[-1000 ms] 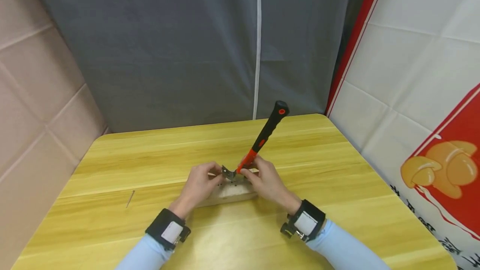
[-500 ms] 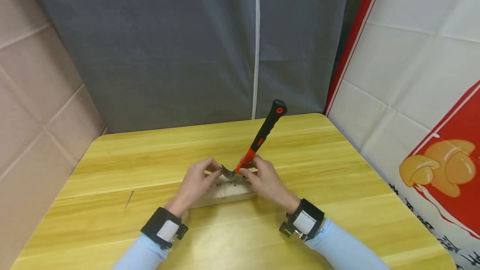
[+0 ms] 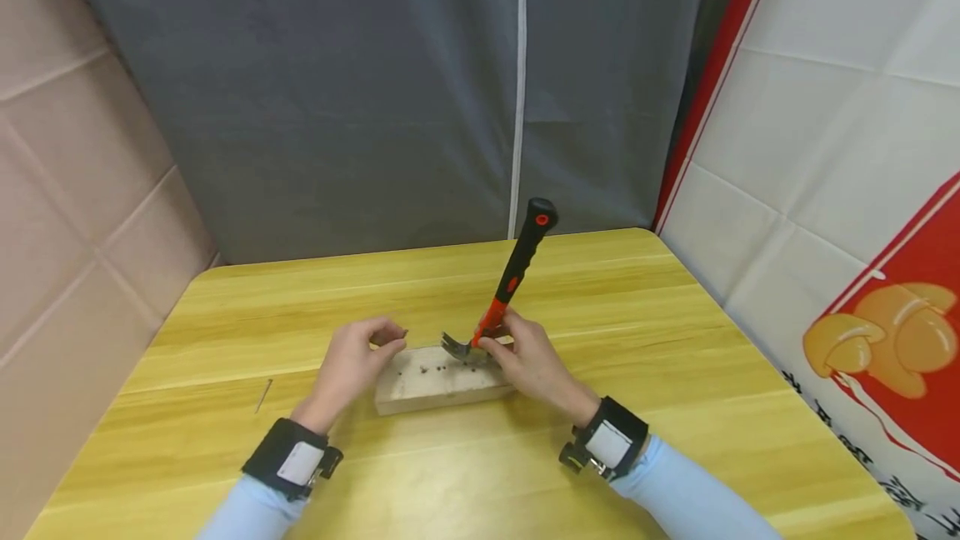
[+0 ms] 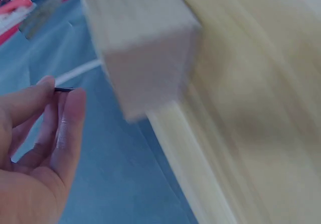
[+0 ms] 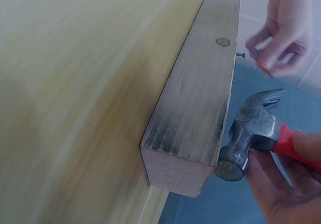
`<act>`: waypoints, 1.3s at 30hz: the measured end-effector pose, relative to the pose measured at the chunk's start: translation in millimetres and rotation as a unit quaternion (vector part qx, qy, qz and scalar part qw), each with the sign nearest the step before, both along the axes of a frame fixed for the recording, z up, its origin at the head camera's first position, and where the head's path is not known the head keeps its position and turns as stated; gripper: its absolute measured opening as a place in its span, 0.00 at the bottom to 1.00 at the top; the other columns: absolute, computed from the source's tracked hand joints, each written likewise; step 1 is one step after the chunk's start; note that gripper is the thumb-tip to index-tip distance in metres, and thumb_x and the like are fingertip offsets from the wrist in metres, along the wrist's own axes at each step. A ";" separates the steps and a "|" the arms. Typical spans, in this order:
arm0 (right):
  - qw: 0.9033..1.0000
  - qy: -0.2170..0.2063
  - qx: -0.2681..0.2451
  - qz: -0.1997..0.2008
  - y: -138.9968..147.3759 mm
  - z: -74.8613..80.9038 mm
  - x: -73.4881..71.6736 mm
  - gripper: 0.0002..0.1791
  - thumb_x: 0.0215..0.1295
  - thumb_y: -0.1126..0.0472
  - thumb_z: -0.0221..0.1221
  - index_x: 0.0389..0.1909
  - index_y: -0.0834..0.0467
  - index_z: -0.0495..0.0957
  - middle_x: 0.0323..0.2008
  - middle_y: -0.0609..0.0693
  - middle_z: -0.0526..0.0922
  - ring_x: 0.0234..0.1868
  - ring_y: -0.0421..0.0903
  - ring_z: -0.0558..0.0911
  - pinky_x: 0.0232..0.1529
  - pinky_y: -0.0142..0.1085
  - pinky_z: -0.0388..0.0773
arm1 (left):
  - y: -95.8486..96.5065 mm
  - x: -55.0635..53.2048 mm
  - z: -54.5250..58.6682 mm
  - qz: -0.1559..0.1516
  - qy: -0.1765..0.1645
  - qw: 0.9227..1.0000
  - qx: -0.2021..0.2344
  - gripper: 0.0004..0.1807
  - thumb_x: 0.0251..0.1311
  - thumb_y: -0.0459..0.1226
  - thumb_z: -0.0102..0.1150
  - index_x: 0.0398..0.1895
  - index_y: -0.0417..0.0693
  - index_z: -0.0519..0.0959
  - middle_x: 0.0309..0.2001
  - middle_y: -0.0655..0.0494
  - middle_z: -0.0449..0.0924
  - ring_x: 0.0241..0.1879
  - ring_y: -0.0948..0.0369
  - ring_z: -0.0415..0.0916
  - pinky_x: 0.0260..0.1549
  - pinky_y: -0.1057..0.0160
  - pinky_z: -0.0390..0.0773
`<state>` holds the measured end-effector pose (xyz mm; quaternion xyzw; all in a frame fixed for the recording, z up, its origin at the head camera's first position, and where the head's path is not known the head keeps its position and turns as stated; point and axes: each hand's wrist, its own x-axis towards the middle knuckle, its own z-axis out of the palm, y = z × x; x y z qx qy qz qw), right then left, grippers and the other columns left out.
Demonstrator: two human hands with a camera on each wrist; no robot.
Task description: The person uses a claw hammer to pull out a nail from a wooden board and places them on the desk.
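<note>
My left hand [image 3: 352, 361] pinches a nail [image 4: 64, 89] between thumb and forefinger, just off the left end of a pale wooden block [image 3: 442, 388]. The right hand [image 3: 534, 361] holds a claw hammer [image 3: 517, 269] low on its red and black handle, close to the head. The hammer head [image 5: 253, 123] stands on the block, claw toward the left and handle slanting up. Dark holes or nail heads dot the block's top in the head view. One nail [image 5: 241, 55] sticks out of the block in the right wrist view.
A loose nail [image 3: 263, 397] lies on the yellow wood-grain table [image 3: 210, 332] to the left. Behind the table hangs a grey curtain [image 3: 360, 107]. A white panel with red print [image 3: 810, 140] borders the right side.
My left hand has moved left, away from the hammer's claw, with the nail in its fingers, uncovering the block's left end. The hammer's handle has tipped slightly left; the right hand stays put.
</note>
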<state>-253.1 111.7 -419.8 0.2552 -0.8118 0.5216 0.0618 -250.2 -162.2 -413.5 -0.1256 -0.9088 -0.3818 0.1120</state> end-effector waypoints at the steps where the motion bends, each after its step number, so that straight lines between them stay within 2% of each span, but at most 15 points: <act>1: 1.000 0.002 0.001 0.002 0.0 0.0 0.0 0.11 0.71 0.70 0.62 0.50 0.61 0.75 0.46 0.55 0.85 0.49 0.50 0.86 0.44 0.37 0.86 | -5.0 -0.2 -2.2 0.009 -0.004 1.000 -0.010 0.03 0.62 0.31 0.71 0.38 0.46 0.88 0.35 0.56 0.86 0.37 0.59 0.81 0.36 0.56 0.82; 6: 1.000 0.003 0.012 0.015 -0.9 0.0 -0.7 0.09 0.72 0.70 0.61 0.50 0.61 0.74 0.46 0.55 0.85 0.48 0.48 0.85 0.44 0.36 0.85 | -33.4 2.2 -10.9 0.049 -0.021 0.997 -0.064 0.03 0.60 0.29 0.71 0.37 0.41 0.88 0.32 0.54 0.86 0.31 0.59 0.79 0.31 0.57 0.80; 10: 1.000 0.001 0.020 0.018 -1.9 -0.4 -0.3 0.08 0.73 0.69 0.61 0.49 0.59 0.75 0.46 0.53 0.85 0.48 0.46 0.85 0.44 0.34 0.85 | -56.2 5.9 -14.9 0.080 -0.033 0.992 -0.087 0.03 0.59 0.28 0.71 0.36 0.38 0.89 0.33 0.50 0.87 0.32 0.56 0.81 0.31 0.56 0.81; 20: 0.999 0.008 0.026 0.031 -2.8 -1.0 0.8 0.10 0.73 0.69 0.61 0.51 0.64 0.74 0.46 0.54 0.85 0.47 0.47 0.85 0.45 0.34 0.85 | -103.4 12.9 -24.7 0.108 -0.051 0.984 -0.131 0.01 0.56 0.26 0.71 0.28 0.37 0.88 0.30 0.46 0.87 0.33 0.50 0.82 0.32 0.49 0.81; 23: 0.999 0.003 0.031 0.031 -3.5 -0.3 1.1 0.10 0.73 0.69 0.61 0.51 0.64 0.74 0.46 0.54 0.85 0.48 0.48 0.85 0.45 0.33 0.84 | -112.9 13.8 -26.5 0.113 -0.064 0.981 -0.143 0.02 0.55 0.26 0.71 0.26 0.36 0.87 0.29 0.46 0.86 0.31 0.50 0.81 0.30 0.51 0.80; 29: 0.998 0.022 0.035 0.038 -4.2 1.1 0.9 0.11 0.71 0.70 0.62 0.51 0.63 0.74 0.46 0.60 0.85 0.47 0.50 0.85 0.45 0.33 0.84 | -125.3 14.0 -23.8 0.120 -0.069 0.978 -0.155 0.02 0.54 0.25 0.70 0.27 0.33 0.86 0.27 0.44 0.85 0.24 0.54 0.77 0.23 0.56 0.77; 36: 0.997 0.031 0.056 0.036 -6.3 1.5 0.7 0.12 0.70 0.71 0.63 0.50 0.61 0.75 0.45 0.55 0.85 0.47 0.48 0.85 0.45 0.34 0.84 | -135.8 13.0 -21.0 0.129 -0.065 0.975 -0.167 0.02 0.53 0.25 0.70 0.26 0.34 0.86 0.28 0.43 0.85 0.30 0.48 0.80 0.29 0.48 0.79; 39: 0.997 0.040 0.064 0.036 -7.4 0.8 0.2 0.12 0.70 0.71 0.63 0.50 0.60 0.75 0.44 0.55 0.86 0.47 0.48 0.85 0.45 0.34 0.84 | -139.1 13.9 -21.7 0.134 -0.063 0.975 -0.164 0.01 0.53 0.25 0.70 0.26 0.34 0.86 0.28 0.42 0.85 0.30 0.47 0.80 0.29 0.48 0.79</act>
